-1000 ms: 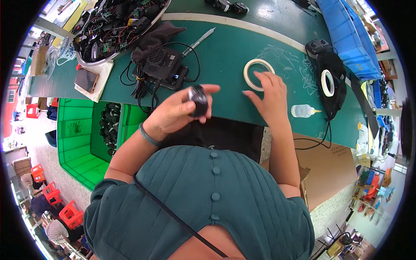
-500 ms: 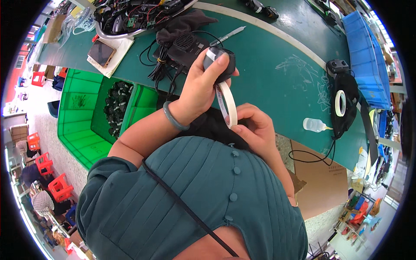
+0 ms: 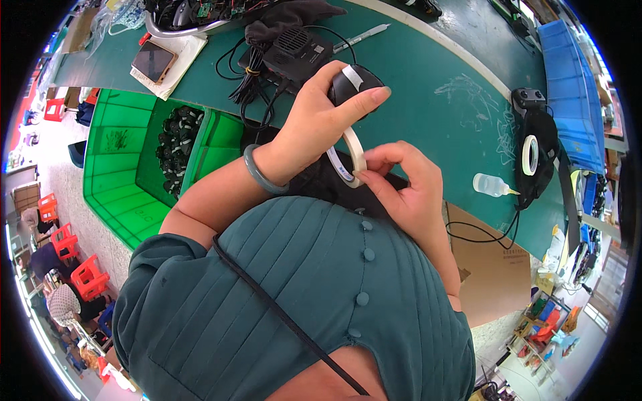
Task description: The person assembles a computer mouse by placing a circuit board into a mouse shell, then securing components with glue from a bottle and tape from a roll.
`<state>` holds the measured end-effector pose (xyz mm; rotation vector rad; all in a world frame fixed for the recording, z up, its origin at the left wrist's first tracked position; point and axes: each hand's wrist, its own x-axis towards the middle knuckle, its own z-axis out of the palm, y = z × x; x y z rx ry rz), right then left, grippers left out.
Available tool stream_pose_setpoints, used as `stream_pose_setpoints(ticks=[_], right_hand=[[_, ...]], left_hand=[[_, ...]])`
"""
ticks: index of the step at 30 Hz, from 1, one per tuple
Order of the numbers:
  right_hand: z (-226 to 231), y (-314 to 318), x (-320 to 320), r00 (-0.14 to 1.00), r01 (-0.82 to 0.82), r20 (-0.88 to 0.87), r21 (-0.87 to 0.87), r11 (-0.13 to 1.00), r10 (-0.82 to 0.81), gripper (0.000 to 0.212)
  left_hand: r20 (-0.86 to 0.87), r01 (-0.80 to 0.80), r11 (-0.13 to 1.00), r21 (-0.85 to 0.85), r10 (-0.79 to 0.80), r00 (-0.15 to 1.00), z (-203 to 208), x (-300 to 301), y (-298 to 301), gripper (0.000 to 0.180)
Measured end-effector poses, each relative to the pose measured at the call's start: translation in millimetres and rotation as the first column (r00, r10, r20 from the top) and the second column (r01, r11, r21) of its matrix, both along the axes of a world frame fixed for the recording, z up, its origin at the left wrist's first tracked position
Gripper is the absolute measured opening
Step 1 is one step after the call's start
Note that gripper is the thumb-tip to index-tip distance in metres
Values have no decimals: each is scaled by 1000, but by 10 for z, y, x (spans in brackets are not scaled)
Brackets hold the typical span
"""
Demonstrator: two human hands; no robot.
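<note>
My left hand [image 3: 315, 115] is closed around a black rounded computer mouse [image 3: 366, 79], thumb across its near side. A short white strip of tape [image 3: 352, 78] lies on the mouse's top. Below that hand hangs a narrow roll of cream masking tape [image 3: 357, 151], its upper part hidden by the palm and fingers. With thumb and forefinger together, my right hand [image 3: 408, 180] pinches the roll's lower right edge. Whether a loose tape end is between those fingertips cannot be made out.
Left of me, a green crate [image 3: 110, 170] holds several black mice [image 3: 179, 144]. On the green table [image 3: 428, 147] lie a black boxy device [image 3: 294, 57] with bundled cables, a pen [image 3: 361, 37], a phone [image 3: 155, 61], a dropper bottle [image 3: 490, 185] and another tape roll [image 3: 529, 155] on a black pouch.
My left hand has turned the mouse, so its white strip faces up more and the thumb lies lower across it. My right hand has risen slightly along with the tape roll. The view has shifted slightly.
</note>
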<state>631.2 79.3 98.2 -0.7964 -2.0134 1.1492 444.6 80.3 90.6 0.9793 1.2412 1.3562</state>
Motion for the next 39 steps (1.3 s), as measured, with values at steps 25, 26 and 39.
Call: stream_pose_setpoints(ticks=[25, 26, 39], right_hand=[[76, 41, -19, 998, -63, 9, -107, 992, 65, 16], [74, 48, -9, 998, -65, 7, -106, 992, 66, 16], [40, 62, 42, 995, -89, 22, -185, 979, 94, 16]], left_hand=[[-57, 29, 1000, -13, -29, 998, 52, -4, -48, 29], [-59, 30, 999, -27, -31, 998, 56, 2, -53, 29], [-55, 54, 996, -67, -58, 997, -33, 50, -46, 32]])
